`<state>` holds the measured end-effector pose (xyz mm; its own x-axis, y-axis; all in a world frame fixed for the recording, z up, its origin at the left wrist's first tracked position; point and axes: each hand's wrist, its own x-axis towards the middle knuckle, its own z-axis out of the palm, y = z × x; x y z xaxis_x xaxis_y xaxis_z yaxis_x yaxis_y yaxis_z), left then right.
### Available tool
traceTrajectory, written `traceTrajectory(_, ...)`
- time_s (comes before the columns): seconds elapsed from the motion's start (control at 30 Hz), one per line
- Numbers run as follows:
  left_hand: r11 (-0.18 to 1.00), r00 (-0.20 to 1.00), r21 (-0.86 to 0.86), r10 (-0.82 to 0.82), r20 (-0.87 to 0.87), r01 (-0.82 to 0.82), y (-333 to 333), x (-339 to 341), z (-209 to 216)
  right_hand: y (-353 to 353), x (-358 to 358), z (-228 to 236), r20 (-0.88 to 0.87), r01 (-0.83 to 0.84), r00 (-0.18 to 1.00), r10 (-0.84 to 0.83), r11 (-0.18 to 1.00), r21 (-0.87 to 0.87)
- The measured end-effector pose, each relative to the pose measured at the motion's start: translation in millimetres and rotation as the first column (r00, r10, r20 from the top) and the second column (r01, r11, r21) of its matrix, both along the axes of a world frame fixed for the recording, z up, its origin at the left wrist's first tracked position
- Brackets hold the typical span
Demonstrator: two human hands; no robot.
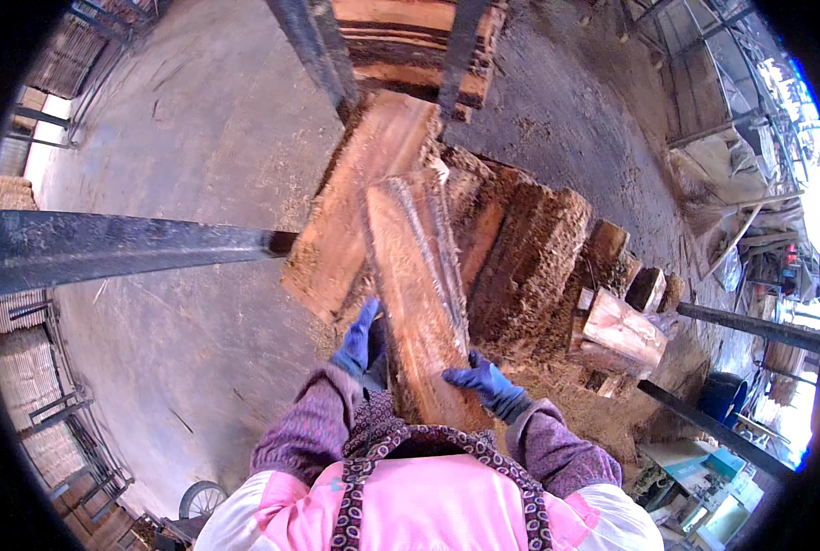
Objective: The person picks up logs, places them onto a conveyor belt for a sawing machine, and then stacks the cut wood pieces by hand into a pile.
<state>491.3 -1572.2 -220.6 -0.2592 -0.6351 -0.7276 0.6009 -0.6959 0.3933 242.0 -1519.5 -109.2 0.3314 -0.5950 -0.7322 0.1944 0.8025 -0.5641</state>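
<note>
A long rough-edged wooden slab [414, 285] lies slanting in front of me, its near end close to my body. My right hand [491, 381], in a blue glove, grips the slab's right edge near that end, fingers over its top face. On the opposite edge is my left hand [359, 344], also gloved in blue, its fingers pointing forward along the side and partly hidden. Beneath the slab's far part, a wider board [355, 207] rests tilted on the pile.
Bark-covered slabs [529, 248] are heaped to the right, with a short pale block [623, 331] beyond. More boards [401, 37] are stacked between dark metal posts at the far side. A metal beam [134, 250] comes in from the left. A blue barrel [722, 397] stands at right.
</note>
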Motion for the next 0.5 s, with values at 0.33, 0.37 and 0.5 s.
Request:
traceTrajectory(0.33, 0.959, 0.963, -0.206, -0.228, -0.145, 0.196, 37, -114, 104, 110, -80, 21, 0.026, 0.211, 0.977, -0.211, 0.951, -0.225)
traceTrajectory(0.37, 0.937, 0.952, -0.253, -0.279, -0.128, 0.241, 50, -119, 114, 116, -87, 30, 0.065, 0.251, 0.968, -0.242, 0.934, -0.255)
traceTrajectory(0.5, 0.815, 0.850, -0.364, -0.517, -0.106, 0.450, 98, -144, 141, 146, -92, 61, -0.029, 0.400, 0.875, -0.484, 0.755, -0.520)
